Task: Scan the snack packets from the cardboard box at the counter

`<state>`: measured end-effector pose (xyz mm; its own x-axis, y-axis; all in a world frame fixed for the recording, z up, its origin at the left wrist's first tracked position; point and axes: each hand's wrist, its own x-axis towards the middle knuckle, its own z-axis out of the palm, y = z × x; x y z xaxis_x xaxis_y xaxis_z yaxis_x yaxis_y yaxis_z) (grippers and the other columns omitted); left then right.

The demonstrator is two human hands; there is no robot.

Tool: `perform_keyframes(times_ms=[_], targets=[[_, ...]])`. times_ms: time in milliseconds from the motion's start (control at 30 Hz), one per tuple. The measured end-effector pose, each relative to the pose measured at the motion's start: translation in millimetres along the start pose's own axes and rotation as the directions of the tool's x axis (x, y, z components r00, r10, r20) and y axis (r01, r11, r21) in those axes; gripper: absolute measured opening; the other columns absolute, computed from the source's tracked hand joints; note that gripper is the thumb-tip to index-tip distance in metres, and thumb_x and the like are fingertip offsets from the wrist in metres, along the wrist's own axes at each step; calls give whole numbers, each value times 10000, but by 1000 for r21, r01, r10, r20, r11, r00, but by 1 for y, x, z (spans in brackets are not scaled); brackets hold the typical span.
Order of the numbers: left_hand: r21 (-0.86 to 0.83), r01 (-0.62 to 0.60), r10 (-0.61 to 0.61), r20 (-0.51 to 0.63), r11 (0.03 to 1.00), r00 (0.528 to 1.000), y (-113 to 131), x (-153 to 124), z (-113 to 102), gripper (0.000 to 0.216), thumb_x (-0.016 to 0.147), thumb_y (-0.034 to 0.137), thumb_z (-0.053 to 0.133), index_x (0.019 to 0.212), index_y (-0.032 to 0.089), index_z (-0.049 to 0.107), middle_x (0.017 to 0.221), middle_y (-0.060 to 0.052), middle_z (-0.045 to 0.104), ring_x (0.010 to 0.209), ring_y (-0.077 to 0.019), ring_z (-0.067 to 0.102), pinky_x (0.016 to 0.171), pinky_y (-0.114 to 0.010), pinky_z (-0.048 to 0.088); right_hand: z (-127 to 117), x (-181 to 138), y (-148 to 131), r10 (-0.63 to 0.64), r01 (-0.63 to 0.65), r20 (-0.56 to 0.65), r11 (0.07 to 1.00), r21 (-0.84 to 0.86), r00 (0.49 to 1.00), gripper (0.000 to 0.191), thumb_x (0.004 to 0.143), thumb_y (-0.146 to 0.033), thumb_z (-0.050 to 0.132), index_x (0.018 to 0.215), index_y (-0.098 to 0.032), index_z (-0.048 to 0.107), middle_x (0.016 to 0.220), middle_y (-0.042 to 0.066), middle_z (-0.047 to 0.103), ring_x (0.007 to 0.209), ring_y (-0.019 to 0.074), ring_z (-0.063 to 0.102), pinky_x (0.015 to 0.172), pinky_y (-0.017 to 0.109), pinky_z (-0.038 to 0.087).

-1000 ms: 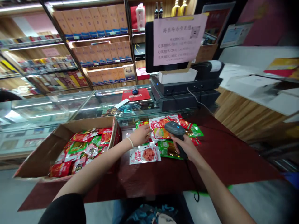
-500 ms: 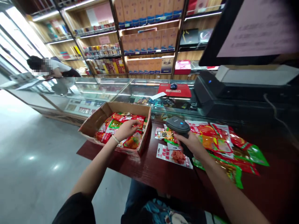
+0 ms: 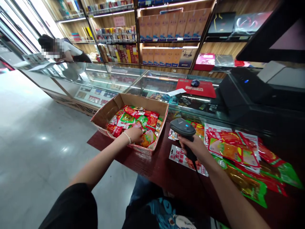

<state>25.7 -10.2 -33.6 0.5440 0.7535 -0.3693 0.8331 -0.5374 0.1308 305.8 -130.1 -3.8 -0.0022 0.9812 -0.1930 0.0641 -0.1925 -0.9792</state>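
My right hand is wrapped round the handle of a black barcode scanner, which has a blue light on top and a cable hanging below. On the left, my left hand reaches into a cardboard box of red, green and white snack packets. Its fingers point down among the packets, and their tips are hidden, so I cannot tell whether they grip one. Beneath the scanner lies a white snack packet with red lettering. More snack packets are spread to the right of my right hand.
The dark red tabletop meets a glass display counter. A red mat with a computer mouse lies on the glass. Black checkout equipment stands at right. Another person leans over the counter at far left.
My left hand has moved down and nearer to me, lower among the packets in the box. My right hand still holds the scanner. The view has tilted down and shifted left.
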Motion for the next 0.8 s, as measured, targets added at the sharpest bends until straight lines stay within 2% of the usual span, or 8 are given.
perform_keyframes(times_ms=[100, 200, 333, 400, 500, 600, 700, 800], targets=[[-57, -82, 79, -47, 995, 996, -3, 4, 4, 181, 609, 333, 729, 635, 192, 619, 676, -100, 660, 705, -268, 649, 698, -339, 475, 0, -1, 1, 16, -16, -23, 1000, -5, 1000, 387, 728, -521, 714, 650, -185, 539, 498, -30, 522, 350, 93, 461, 371, 231, 361], [-136, -102, 79, -165, 985, 983, -4, 3, -1, 103, 686, 281, 657, 685, 202, 591, 674, -69, 638, 672, -243, 624, 667, -321, 454, 0, -3, 2, 23, -23, -27, 1000, 2, 999, 386, 730, -517, 713, 645, -185, 536, 493, -30, 520, 350, 97, 470, 365, 230, 362], [-363, -74, -85, -403, 929, 911, -2, -1, -15, 107, 804, 312, 564, 801, 208, 538, 686, -22, 609, 648, -192, 584, 638, -289, 436, -3, -6, 3, 18, -17, -30, 1000, 26, 999, 364, 730, -503, 720, 700, -185, 546, 500, -42, 522, 339, 91, 459, 350, 226, 360], [-537, -85, -199, -449, 839, 871, -1, -4, -20, 136, 819, 327, 560, 806, 209, 493, 674, 5, 590, 622, -167, 568, 611, -273, 440, -6, -9, 3, 20, -18, -39, 999, 39, 999, 355, 726, -493, 729, 739, -183, 555, 507, -45, 526, 345, 94, 463, 351, 227, 369], [-809, -155, -312, -385, 567, 869, 1, -8, -28, 206, 792, 338, 612, 828, 208, 456, 640, 48, 546, 570, -129, 546, 553, -239, 454, -11, -15, 5, 17, -15, -41, 998, 55, 999, 346, 742, -483, 725, 760, -182, 556, 510, -48, 527, 352, 96, 467, 351, 226, 375], [-946, -240, -304, -299, 218, 905, 11, -14, -38, 249, 762, 313, 663, 886, 194, 483, 666, 56, 536, 575, -102, 544, 542, -218, 481, -16, -20, 7, 7, -3, -61, 998, 61, 998, 345, 751, -483, 725, 768, -184, 554, 501, -57, 517, 341, 94, 456, 346, 226, 375], [-951, -280, -235, -245, -129, 941, 36, -18, -49, 181, 780, 224, 637, 915, 167, 530, 746, 17, 569, 617, -97, 563, 562, -214, 507, -22, -25, 8, 15, -8, -80, 996, 90, 997, 367, 733, -500, 738, 755, -188, 546, 500, -54, 521, 336, 94, 453, 343, 227, 371], [-866, -193, -94, -168, -462, 981, 71, -20, -55, 62, 822, 145, 564, 882, 150, 546, 730, 0, 533, 567, -73, 520, 519, -177, 475, -29, -30, 9, 6, 6, -100, 992, 126, 995, 380, 722, -513, 743, 741, -198, 530, 486, -59, 508, 333, 99, 454, 340, 229, 367]])
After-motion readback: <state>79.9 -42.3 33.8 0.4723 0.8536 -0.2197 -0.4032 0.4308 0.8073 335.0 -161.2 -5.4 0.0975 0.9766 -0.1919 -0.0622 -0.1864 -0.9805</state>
